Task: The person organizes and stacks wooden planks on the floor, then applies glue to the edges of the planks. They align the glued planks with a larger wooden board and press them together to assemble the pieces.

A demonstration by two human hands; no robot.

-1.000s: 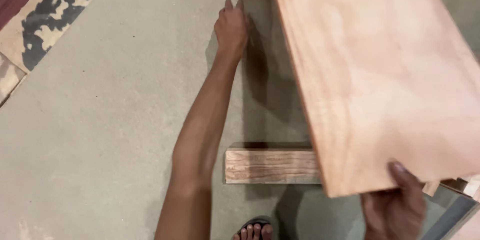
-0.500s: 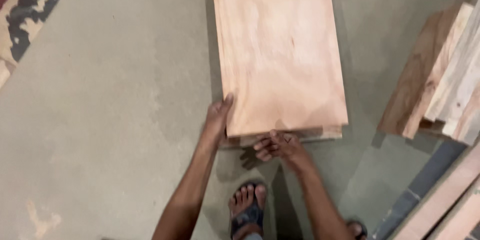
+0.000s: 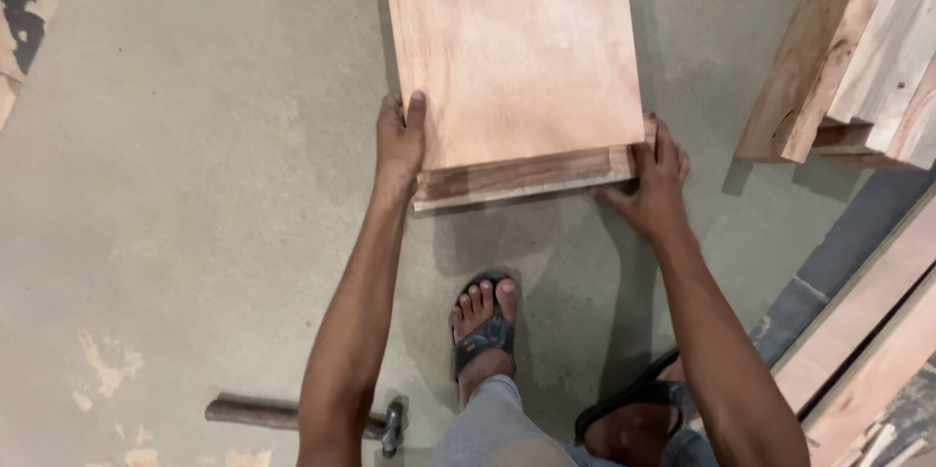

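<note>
Both hands are down at the near end of the plywood sheet [image 3: 512, 48]. The left hand [image 3: 400, 145] grips its left corner, thumb on top; the right hand [image 3: 653, 179] holds the right corner where the wooden batten [image 3: 522, 177] sits under the edge. A sandalled foot [image 3: 485, 326] stands just behind on the concrete floor [image 3: 195, 184]. A hammer [image 3: 292, 416] lies by the left arm, and stacked planks [image 3: 858, 48] lean at right.

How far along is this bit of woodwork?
Done: the plywood sheet lies flat on a wooden batten on the floor. In hand: the left hand and right hand grip the near corners, squaring sheet to batten. Left: the hammer lies untouched, so no fastening shows.
</note>
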